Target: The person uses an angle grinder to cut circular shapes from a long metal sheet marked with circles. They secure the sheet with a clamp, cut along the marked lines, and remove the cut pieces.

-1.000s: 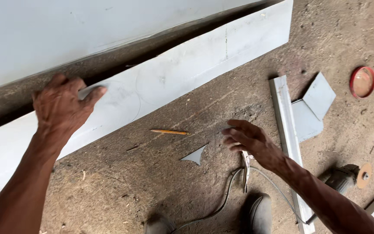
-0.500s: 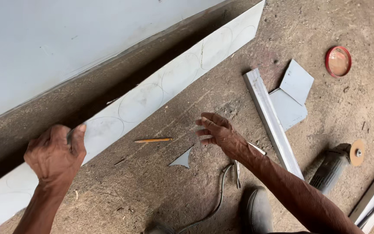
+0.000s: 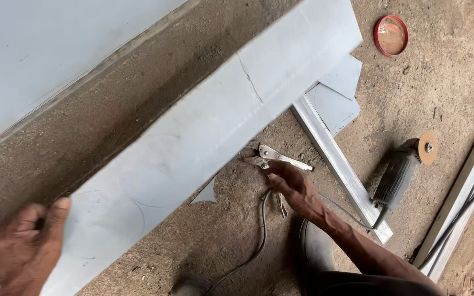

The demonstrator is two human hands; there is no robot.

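Note:
A long grey sheet-metal strip [image 3: 204, 131] runs diagonally across the dirt floor, with curved lines scribed on it. My left hand [image 3: 26, 249] grips its lower left end, thumb on top. My right hand [image 3: 297, 189] is closed around the handles of metal snips [image 3: 272, 157], whose jaws point toward the strip's near edge. A small triangular offcut [image 3: 207, 194] lies just below the strip.
An angle grinder [image 3: 401, 170] with its disc lies at the right, its cable trailing across the floor. A metal channel [image 3: 338, 164] and flat sheet pieces [image 3: 338, 101] lie beside it. A red round lid [image 3: 391, 35] sits far right. A large pale sheet [image 3: 39, 60] fills the upper left.
The strip has been pulled nearer and now covers the pencil. My right hand dropped to the floor and took hold of the snips. My left hand slid down to the strip's lower end.

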